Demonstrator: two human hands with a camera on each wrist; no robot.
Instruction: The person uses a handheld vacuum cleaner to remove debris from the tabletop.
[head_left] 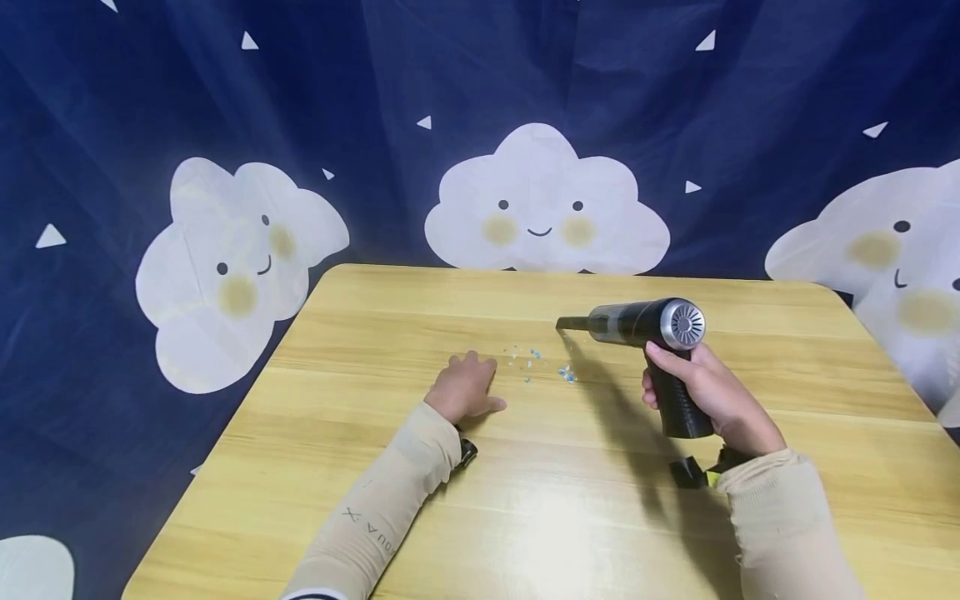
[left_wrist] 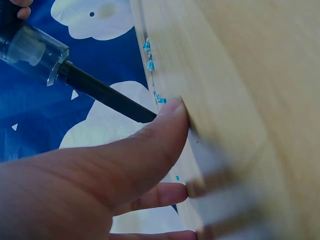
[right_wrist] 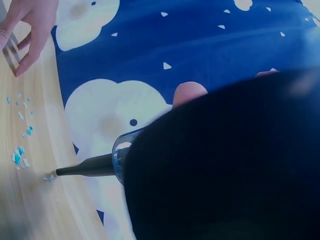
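Observation:
My right hand (head_left: 716, 392) grips the black handle of a handheld vacuum cleaner (head_left: 637, 321), which has a clear dust cup and a silver vent at its rear. Its narrow black nozzle (right_wrist: 87, 167) points left, its tip close to a few paper scraps (right_wrist: 49, 177) in the right wrist view. More small blue and white scraps (head_left: 531, 358) lie scattered on the wooden table (head_left: 390, 325). Just left of them, my left hand (head_left: 467, 387) rests its fingertips on the tabletop, holding nothing. The vacuum's body hides most of my right hand in the right wrist view.
Behind the table hangs a dark blue curtain (head_left: 390, 75) with smiling white clouds and small triangles. The table's far edge runs close along it. A black strap piece (head_left: 686, 472) shows at my right wrist, another (head_left: 467, 452) at my left.

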